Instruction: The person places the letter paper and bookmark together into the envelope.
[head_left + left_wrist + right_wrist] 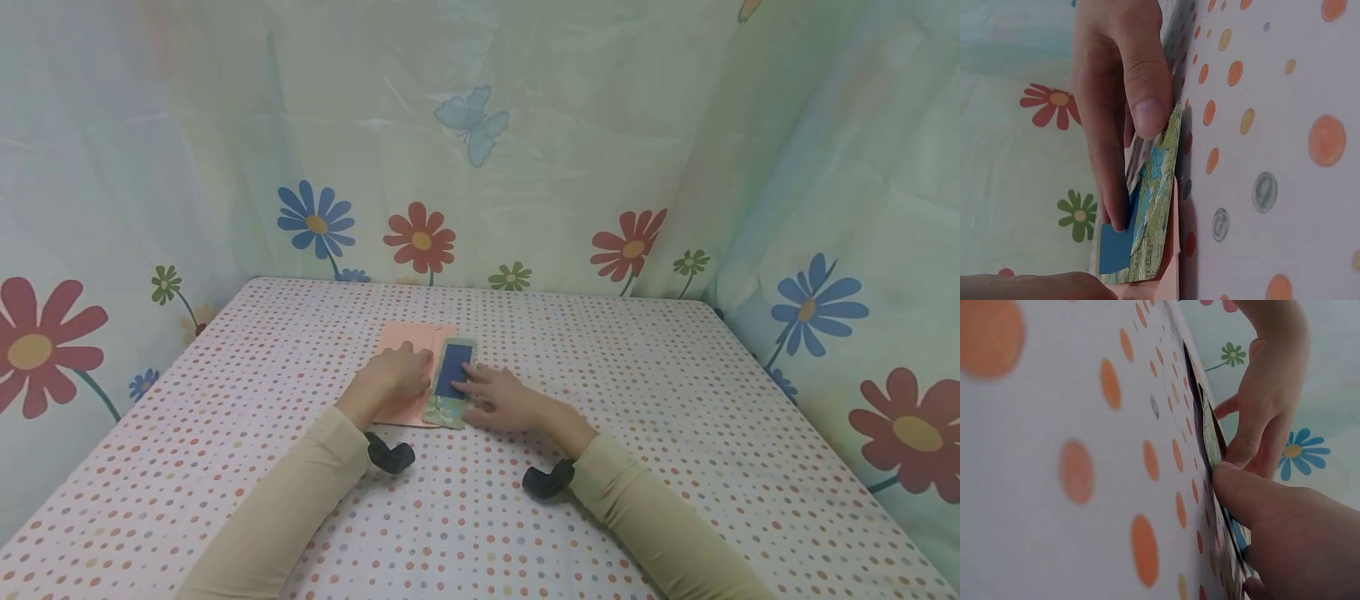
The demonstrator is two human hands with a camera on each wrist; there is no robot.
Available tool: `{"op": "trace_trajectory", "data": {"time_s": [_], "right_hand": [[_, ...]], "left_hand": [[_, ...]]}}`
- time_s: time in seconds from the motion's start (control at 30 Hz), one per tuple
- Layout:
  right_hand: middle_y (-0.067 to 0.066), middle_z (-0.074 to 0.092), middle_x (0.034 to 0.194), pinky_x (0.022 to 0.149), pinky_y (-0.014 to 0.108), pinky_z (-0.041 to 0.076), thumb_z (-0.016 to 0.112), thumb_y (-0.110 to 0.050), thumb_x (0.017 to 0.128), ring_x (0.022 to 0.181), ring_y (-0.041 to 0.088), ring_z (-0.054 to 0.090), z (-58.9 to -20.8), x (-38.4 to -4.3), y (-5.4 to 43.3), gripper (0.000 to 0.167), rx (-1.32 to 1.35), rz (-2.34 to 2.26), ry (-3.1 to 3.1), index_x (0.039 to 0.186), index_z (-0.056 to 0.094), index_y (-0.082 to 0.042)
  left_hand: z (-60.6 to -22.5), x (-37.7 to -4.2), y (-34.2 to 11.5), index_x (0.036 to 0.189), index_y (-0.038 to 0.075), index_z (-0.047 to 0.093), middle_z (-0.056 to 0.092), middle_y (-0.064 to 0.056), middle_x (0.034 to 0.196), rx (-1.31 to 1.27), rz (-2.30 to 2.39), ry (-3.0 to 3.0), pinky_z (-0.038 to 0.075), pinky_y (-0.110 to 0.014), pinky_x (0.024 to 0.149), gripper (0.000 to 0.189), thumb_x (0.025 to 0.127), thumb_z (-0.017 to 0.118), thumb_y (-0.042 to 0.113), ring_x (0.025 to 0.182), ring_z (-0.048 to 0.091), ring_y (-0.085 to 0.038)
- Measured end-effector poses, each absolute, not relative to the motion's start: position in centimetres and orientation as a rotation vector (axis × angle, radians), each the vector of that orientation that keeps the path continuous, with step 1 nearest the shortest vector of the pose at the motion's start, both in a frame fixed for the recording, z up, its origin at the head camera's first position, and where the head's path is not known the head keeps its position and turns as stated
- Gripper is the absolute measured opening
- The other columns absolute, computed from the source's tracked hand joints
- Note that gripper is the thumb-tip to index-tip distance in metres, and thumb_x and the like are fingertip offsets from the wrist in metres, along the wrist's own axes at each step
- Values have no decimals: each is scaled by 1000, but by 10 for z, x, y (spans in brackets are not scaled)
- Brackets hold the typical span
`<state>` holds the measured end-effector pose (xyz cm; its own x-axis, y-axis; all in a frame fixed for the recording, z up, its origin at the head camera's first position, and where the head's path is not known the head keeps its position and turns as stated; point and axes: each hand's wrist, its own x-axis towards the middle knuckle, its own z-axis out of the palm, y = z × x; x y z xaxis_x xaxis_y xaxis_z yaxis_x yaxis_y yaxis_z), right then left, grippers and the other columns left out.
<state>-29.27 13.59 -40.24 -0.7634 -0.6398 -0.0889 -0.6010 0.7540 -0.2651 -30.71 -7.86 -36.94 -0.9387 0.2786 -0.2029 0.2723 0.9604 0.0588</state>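
Note:
A flat patterned card (447, 410) in green and light blue, with a plain dark-blue panel, lies slantwise over the right part of a pink paper folder (397, 335). My right hand (501, 400) holds the card from its right side. In the left wrist view its fingertips rest on the blue panel (1115, 250), with the thumb at the card's edge. Over the pink folder is my left hand (397, 371), bent fingers pointing down beside the card's left edge. Those fingertips are partly hidden, so their grip is unclear. The right wrist view shows both hands close together at the card (1210, 428).
A white cloth with coloured dots covers the table (600, 375). Behind it hangs a pale curtain (570, 150) printed with flowers and a butterfly. Black curved mounts (392, 455) sit at both wrists, just above the cloth.

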Motion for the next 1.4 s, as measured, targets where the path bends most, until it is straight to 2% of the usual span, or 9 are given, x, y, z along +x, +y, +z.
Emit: {"op": "trace_trajectory", "data": {"time_s": [0.17, 0.4, 0.63, 0.93, 1.3, 1.4], "right_hand": [[10, 20, 158, 115, 54, 16, 52, -45, 94, 146, 30, 19, -403, -291, 135, 58, -1026, -307, 2808, 146, 38, -25], [16, 41, 145, 112, 51, 27, 59, -36, 92, 137, 33, 34, -400, -289, 133, 46, -1115, -391, 2835, 134, 54, -19], [12, 36, 151, 114, 50, 23, 53, -41, 95, 140, 31, 31, -401, -287, 130, 48, -1148, -290, 2821, 139, 50, -21], [11, 30, 155, 114, 52, 22, 46, -42, 97, 142, 33, 26, -405, -284, 125, 51, -1169, -252, 2843, 144, 42, -21], [12, 34, 151, 113, 54, 24, 50, -40, 96, 141, 31, 29, -408, -283, 123, 48, -1148, -342, 2860, 141, 47, -22], [9, 33, 153, 113, 56, 21, 49, -41, 97, 143, 29, 27, -408, -283, 122, 49, -1137, -326, 2851, 142, 46, -23]], "left_hand": [[-371, -308, -79, 142, 18, 41, 43, -18, 140, 413, 45, 2904, 45, -55, 92, 47, 97, 45, 33, 121, 49, -43], [-371, -309, -79, 144, 19, 40, 41, -18, 142, 409, 54, 2902, 45, -55, 92, 49, 97, 45, 34, 122, 48, -43], [-371, -308, -77, 143, 19, 41, 42, -19, 142, 417, 63, 2910, 44, -56, 95, 46, 100, 38, 34, 123, 48, -43], [-371, -308, -77, 145, 19, 38, 42, -17, 142, 393, 40, 2911, 44, -56, 96, 51, 97, 44, 35, 124, 48, -41], [-367, -304, -79, 146, 18, 37, 41, -16, 143, 401, 49, 2906, 44, -54, 96, 52, 98, 44, 34, 123, 48, -40], [-366, -305, -79, 146, 18, 37, 42, -17, 142, 405, 37, 2909, 44, -54, 96, 52, 97, 45, 34, 123, 49, -40]]}}
